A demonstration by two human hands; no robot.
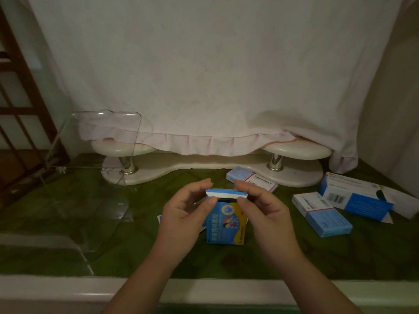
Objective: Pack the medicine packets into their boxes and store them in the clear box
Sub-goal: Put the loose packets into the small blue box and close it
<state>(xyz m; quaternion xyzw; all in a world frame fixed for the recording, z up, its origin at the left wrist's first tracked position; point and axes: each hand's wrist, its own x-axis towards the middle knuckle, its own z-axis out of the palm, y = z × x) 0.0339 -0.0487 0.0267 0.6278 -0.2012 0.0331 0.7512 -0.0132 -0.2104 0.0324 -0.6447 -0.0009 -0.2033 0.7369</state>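
Both grips pinch the white-edged end flap (226, 193) of the upright blue-and-yellow cardboard box (226, 225), left hand (181, 214) and right hand (265, 214) at its corners. It seems nearly closed. Right of them, a flat blue-and-white carton (322, 214) waits on the green surface (136, 245). Far left, the clear box (68, 200) looks unfilled.

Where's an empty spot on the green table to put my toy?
Bare green lies between the clear box and the left hand, and at the front right, before the blue and white boxes, which crowd the right side. In the middle, that hand and the right hand hold a blue and yellow box.
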